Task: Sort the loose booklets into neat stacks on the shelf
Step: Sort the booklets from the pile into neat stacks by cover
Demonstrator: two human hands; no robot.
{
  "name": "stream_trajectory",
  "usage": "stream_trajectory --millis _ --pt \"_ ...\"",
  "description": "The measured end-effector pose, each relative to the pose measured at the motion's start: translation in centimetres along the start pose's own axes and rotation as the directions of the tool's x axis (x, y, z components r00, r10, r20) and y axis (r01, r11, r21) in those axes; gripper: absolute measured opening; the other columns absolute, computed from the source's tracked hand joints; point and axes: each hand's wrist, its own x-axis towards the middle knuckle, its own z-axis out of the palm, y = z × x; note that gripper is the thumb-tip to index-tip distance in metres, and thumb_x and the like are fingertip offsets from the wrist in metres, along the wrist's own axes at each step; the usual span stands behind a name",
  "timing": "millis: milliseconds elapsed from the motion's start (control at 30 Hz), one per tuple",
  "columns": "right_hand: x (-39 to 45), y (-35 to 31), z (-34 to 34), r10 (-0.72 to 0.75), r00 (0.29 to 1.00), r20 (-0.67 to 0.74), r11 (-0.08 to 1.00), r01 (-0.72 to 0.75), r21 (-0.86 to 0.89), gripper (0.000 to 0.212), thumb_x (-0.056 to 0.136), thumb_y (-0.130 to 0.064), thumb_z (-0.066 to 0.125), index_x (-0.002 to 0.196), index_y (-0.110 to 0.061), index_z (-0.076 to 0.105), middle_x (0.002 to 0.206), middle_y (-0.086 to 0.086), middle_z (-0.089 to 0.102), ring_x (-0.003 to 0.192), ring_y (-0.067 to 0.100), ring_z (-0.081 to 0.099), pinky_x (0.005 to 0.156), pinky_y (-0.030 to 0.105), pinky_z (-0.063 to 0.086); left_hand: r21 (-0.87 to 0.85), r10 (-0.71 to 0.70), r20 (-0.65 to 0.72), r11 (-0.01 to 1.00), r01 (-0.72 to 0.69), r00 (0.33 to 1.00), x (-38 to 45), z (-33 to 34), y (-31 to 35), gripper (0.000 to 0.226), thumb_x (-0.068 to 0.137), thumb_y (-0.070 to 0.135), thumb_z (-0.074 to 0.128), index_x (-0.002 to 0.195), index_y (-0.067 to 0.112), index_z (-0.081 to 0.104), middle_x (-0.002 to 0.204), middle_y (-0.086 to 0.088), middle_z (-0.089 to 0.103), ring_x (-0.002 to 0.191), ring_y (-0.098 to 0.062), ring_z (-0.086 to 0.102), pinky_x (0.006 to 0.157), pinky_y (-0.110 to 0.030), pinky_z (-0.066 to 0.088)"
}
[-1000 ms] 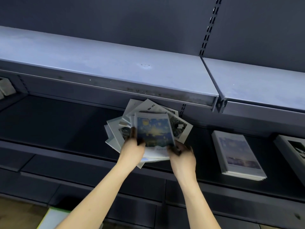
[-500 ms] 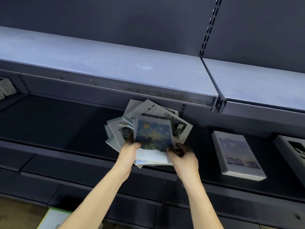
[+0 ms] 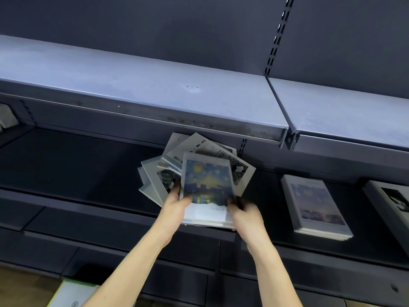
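A fanned pile of loose booklets (image 3: 199, 149) lies on the dark lower shelf (image 3: 77, 169). On top of it is a booklet with a blue and yellow painted cover (image 3: 208, 182). My left hand (image 3: 174, 209) grips this top booklet at its lower left edge, thumb on the cover. My right hand (image 3: 245, 214) pinches its lower right corner. To the right, a neat stack of blue-cover booklets (image 3: 314, 204) rests on the same shelf. Further right, a stack with black-and-white covers (image 3: 391, 200) is partly cut off by the frame edge.
A grey upper shelf (image 3: 143, 91) overhangs the pile closely. A slotted upright (image 3: 276, 36) divides the shelf bays. A pale object (image 3: 7, 116) sits at the far left. On the floor below lies a light green-edged item (image 3: 70, 293).
The blue and yellow booklet has slid toward me over the pile, and both hands have drawn back with it, gripping its lower edge.
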Motion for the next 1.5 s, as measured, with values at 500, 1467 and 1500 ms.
stream_trajectory --millis 500,1467,1500 --pt "0.1 0.1 1.1 -0.223 0.968 -0.116 0.971 0.210 -0.112 0.022 0.100 -0.017 0.056 0.121 -0.016 0.051 0.091 -0.011 0.063 0.076 0.003 0.058 0.058 0.006 0.044 0.175 0.168 -0.036 0.972 -0.159 0.985 0.3 0.2 0.0 0.065 0.096 -0.006 0.047 0.148 0.031 0.031 0.132 0.018 0.054 0.123 0.003 0.049 0.101 -0.008 0.038" --pt "1.1 -0.5 7.1 -0.410 0.894 -0.178 0.912 0.400 -0.093 0.016 0.103 -0.028 0.052 0.117 -0.022 0.050 0.097 -0.014 0.066 0.087 -0.002 0.063 0.069 0.019 0.050 0.229 0.386 -0.221 0.913 -0.337 0.896 2.4 -3.1 -0.7 0.026 0.100 0.011 0.049 0.117 0.023 0.033 0.113 0.013 0.058 0.103 0.005 0.059 0.080 -0.011 0.047" --pt "1.4 -0.4 7.2 -0.415 0.892 -0.178 0.909 0.401 -0.109 0.017 0.103 -0.030 0.051 0.117 -0.021 0.051 0.100 -0.011 0.066 0.088 0.003 0.064 0.071 0.022 0.051 0.238 0.395 -0.214 0.908 -0.345 0.893 2.5 -3.2 -0.6 0.026 0.101 0.014 0.049 0.118 0.024 0.032 0.114 0.012 0.058 0.106 0.003 0.059 0.082 -0.014 0.048"
